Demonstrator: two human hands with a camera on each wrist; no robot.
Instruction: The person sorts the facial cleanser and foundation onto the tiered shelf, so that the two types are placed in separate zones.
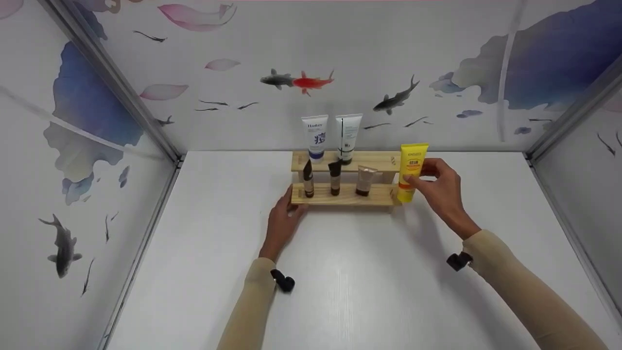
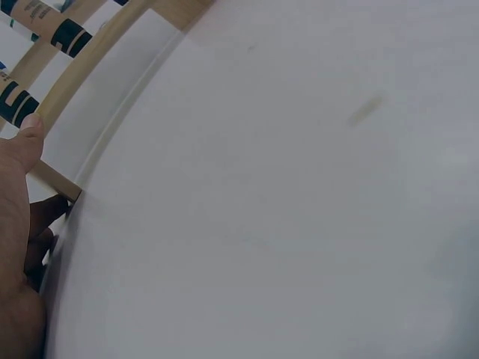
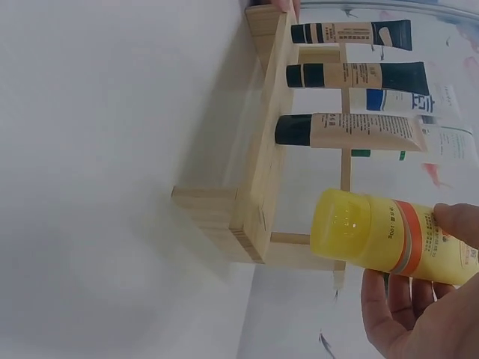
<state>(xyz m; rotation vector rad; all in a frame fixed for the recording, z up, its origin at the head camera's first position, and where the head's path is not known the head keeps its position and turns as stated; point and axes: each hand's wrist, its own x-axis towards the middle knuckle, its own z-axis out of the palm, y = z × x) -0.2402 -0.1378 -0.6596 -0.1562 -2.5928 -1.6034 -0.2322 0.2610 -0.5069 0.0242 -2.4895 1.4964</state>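
A yellow squeeze tube [image 1: 412,170], cap down, is held in my right hand [image 1: 443,189] at the right end of a two-tier wooden rack [image 1: 347,200]. In the right wrist view the tube's yellow cap [image 3: 340,224] hangs apart from the rack, thumb on one side and fingers on the other. My left hand [image 1: 283,221] grips the left end of the lower tier; in the left wrist view its thumb [image 2: 31,127] lies on the rack's edge. Three small beige-and-dark tubes, among them one at the right [image 1: 365,181], stand on the lower tier.
On the upper tier stand a white-and-blue tube [image 1: 316,138] and a white tube with a dark cap [image 1: 348,138]. The rack stands on a white table [image 1: 340,272] near the back wall panel [image 1: 233,116], which is printed with fish. Side panels flank the table.
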